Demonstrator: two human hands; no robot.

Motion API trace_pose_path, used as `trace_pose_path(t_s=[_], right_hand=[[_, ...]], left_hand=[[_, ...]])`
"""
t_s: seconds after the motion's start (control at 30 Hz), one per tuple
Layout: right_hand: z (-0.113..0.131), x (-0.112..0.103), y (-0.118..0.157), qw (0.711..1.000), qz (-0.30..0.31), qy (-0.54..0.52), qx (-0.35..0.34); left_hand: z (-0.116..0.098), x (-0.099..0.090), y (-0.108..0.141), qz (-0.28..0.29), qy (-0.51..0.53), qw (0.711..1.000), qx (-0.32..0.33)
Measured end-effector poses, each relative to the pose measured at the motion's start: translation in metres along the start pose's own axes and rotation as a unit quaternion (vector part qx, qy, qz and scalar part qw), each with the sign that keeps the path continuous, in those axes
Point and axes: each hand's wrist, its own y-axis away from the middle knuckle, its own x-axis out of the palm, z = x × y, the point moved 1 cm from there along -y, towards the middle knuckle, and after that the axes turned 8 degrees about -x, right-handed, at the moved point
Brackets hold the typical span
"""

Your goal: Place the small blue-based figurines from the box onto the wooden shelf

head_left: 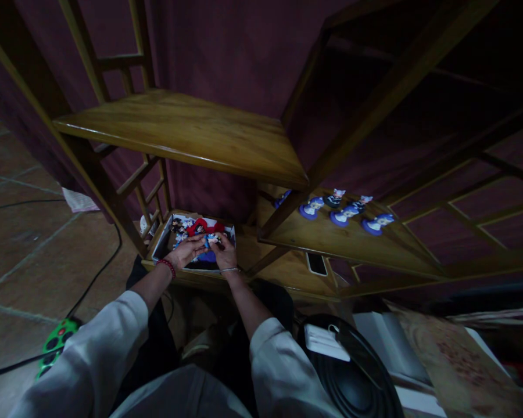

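Both my hands meet over an open white box (157, 251) on the low shelf. Between them is a small figurine (211, 239) with blue and pale parts. My right hand (225, 253) pinches it from the right. My left hand (187, 252), with a red bead bracelet, has its fingers against the figurine's left side. Several more figurines (181, 231) lie in the box, along with something bright red (215, 226) and a blue piece (207, 256). The fingers partly cover the figurine, so its details are hard to make out.
Several purple-based figurines (345, 216) stand on the middle shelf (296, 232) to the right. A phone (316, 264) lies on the lower shelf. The upper shelf (192, 130) juts out above my hands. A black round stool (357, 377) is at lower right, a green power strip (54, 345) at lower left.
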Motion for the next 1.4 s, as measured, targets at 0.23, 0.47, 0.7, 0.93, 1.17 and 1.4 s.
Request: trace_pose_path(t_s=[0.23,0.47,0.7,0.93,1.17,1.4], right_hand=[[0.000,0.000,0.000,0.999,0.012,0.034,-0.002],[0.009,-0.007,-0.002,0.999,0.010,0.039,-0.009],[0.022,-0.017,-0.006,0.998,0.032,0.046,-0.037],[0.036,-0.026,-0.006,0.997,0.040,0.040,-0.058],[0.058,-0.033,-0.002,0.993,0.059,0.036,-0.095],[0.079,-0.034,0.005,0.994,0.061,0.033,-0.090]], left_hand=[[0.000,-0.001,0.000,-0.012,0.010,1.000,0.000],[-0.001,0.002,0.002,0.002,0.003,1.000,0.005],[-0.008,0.017,0.016,0.010,-0.003,1.000,0.019],[-0.010,0.029,0.027,0.002,0.006,0.999,0.036],[-0.007,0.037,0.041,0.018,0.020,0.997,0.066],[-0.006,0.043,0.056,0.013,0.010,0.995,0.103]])
